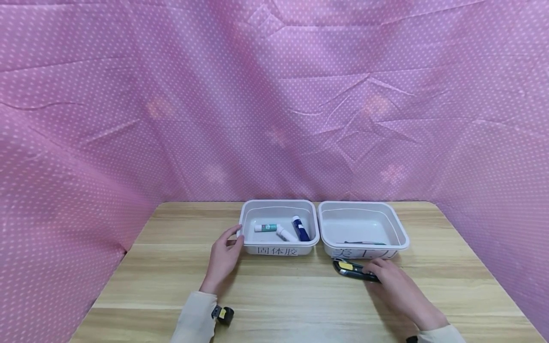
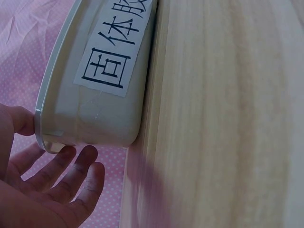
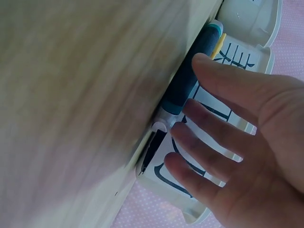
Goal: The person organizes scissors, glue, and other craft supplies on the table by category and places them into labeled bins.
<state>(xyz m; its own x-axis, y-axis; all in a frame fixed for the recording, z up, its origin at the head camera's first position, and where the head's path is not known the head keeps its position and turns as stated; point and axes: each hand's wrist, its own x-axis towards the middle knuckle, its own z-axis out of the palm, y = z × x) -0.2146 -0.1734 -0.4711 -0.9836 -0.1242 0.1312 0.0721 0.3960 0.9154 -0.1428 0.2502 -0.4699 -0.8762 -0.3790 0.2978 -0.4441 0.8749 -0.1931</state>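
My left hand (image 1: 225,257) grips the front left corner of a white plastic box (image 1: 280,202), its thumb at the rim and fingers by the outer wall. Inside lie a green-and-white glue stick (image 1: 266,228), a white one (image 1: 286,233) and a dark blue one (image 1: 301,228). In front of the right-hand white box (image 1: 364,206), my right hand (image 1: 396,288) pinches the rear part of a dark utility knife (image 1: 352,270) with a yellow slider. The right wrist view shows the thumb over the knife (image 3: 192,71) and fingertips along its side.
Both boxes stand side by side at the back of the wooden table (image 1: 291,300), each with a paper label (image 1: 277,251) in Chinese on its front. A thin greenish item (image 1: 364,243) shows in the right box, mostly hidden by the front rim. A pink dotted cloth (image 1: 274,105) hangs behind.
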